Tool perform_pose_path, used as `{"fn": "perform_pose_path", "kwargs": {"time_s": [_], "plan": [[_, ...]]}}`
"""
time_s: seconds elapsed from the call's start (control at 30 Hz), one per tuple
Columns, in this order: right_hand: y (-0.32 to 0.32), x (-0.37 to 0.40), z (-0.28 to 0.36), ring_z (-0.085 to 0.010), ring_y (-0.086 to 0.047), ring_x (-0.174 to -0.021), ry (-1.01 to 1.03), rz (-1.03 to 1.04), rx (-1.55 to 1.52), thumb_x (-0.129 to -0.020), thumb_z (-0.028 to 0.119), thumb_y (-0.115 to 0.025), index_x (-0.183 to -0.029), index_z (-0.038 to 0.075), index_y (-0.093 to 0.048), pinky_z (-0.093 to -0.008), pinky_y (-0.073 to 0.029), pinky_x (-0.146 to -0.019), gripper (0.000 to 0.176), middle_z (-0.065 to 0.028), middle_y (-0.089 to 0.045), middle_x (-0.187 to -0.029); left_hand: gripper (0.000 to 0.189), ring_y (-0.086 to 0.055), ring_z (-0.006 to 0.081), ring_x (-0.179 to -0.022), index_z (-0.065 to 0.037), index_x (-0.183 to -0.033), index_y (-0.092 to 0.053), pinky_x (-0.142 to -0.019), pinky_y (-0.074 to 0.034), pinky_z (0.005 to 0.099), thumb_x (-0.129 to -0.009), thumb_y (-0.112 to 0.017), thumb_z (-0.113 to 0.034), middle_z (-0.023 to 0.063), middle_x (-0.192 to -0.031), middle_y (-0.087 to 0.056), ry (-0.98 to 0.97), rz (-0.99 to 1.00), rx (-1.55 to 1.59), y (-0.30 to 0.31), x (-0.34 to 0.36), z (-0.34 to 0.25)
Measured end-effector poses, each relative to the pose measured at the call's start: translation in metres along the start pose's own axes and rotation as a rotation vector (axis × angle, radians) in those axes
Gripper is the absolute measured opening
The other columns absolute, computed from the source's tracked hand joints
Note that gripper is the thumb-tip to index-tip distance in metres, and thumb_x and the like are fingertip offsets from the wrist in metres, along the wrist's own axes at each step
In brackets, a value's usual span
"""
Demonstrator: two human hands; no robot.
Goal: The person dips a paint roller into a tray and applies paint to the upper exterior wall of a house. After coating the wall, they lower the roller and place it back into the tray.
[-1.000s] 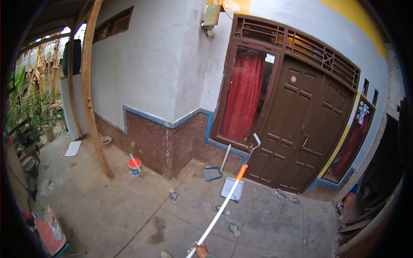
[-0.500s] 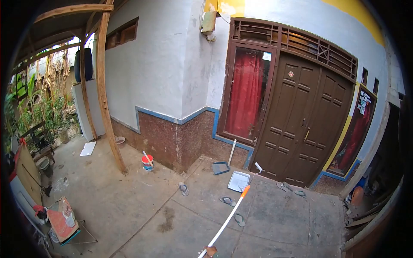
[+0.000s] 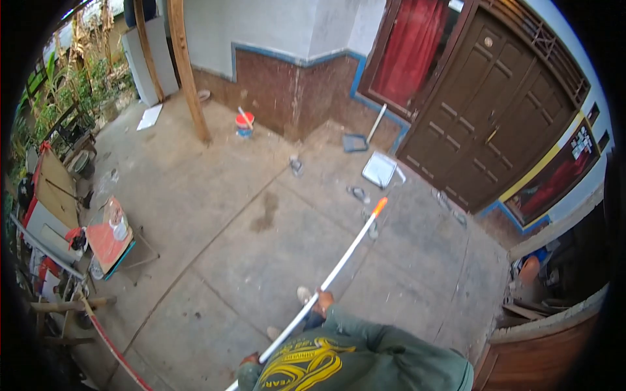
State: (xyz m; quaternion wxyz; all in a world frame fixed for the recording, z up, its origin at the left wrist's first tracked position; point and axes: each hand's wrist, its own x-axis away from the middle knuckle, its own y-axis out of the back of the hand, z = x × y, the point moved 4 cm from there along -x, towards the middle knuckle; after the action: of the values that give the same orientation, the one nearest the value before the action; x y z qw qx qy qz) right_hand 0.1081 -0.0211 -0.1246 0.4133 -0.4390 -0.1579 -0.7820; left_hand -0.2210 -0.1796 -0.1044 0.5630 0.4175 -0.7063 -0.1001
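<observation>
A long white pole with an orange tip slants from the bottom edge up toward the middle right. Wrapped round it at mid-length is my right hand, its green sleeve running off to the right. Lower down and to the left, my left hand is closed on the same pole, partly hidden by the shirt. Beyond the orange tip lies a white paint tray with a small roller at its right edge. Grey sandals lie near the tip, one partly behind the pole.
A dustpan and a red-rimmed bucket are near the wall. A wooden post rises at the upper left. On the left is a small red-topped table. Brown double doors stand at the upper right.
The view has tilted down and now shows both hands, the green shirt and more of the pole. In the picture, the pole's orange tip is higher and slightly right, nearer the sandals.
</observation>
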Motion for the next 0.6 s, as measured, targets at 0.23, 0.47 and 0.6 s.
{"fn": "perform_pose_path", "kwargs": {"time_s": [0.23, 0.47, 0.6], "plan": [[0.003, -0.070, 0.035, -0.0269, -0.063, -0.061, 0.169, 0.004, 0.055, -0.100, 0.027, -0.048, -0.097, -0.002, -0.051, -0.0430, -0.056, -0.051, 0.029, -0.0125, -0.058, -0.072, 0.026, -0.064, 0.0408, -0.087, -0.022, -0.109, -0.058, -0.077, -0.050, 0.0462, -0.087, -0.061, -0.035, 0.0213, -0.095, -0.067, -0.030, 0.026, 0.117, 0.016, -0.003, -0.035], [-0.002, -0.161, 0.134, -0.0216, -0.052, -0.049, 0.329, -0.148, -0.220, -0.099, 0.028, -0.054, -0.095, 0.001, -0.049, -0.0396, -0.050, -0.045, 0.027, -0.0071, -0.048, -0.064, 0.024, -0.064, 0.0315, -0.064, -0.017, -0.102, -0.067, -0.060, -0.050, 0.0405, -0.087, -0.065, -0.036, 0.0150, -0.075, -0.066, -0.168, -0.143, 0.292, 0.032, 0.025, -0.020], [0.004, -0.205, 0.174, -0.0176, -0.044, -0.046, 0.232, -0.173, -0.286, -0.099, 0.029, -0.053, -0.116, 0.006, -0.042, -0.0351, -0.043, -0.039, 0.030, -0.0064, -0.046, -0.067, 0.040, -0.064, 0.0368, -0.055, -0.015, -0.103, -0.071, -0.051, -0.049, 0.0448, -0.084, -0.067, -0.049, 0.0182, -0.065, -0.064, -0.282, -0.383, 0.176, 0.031, 0.031, -0.019]]}}
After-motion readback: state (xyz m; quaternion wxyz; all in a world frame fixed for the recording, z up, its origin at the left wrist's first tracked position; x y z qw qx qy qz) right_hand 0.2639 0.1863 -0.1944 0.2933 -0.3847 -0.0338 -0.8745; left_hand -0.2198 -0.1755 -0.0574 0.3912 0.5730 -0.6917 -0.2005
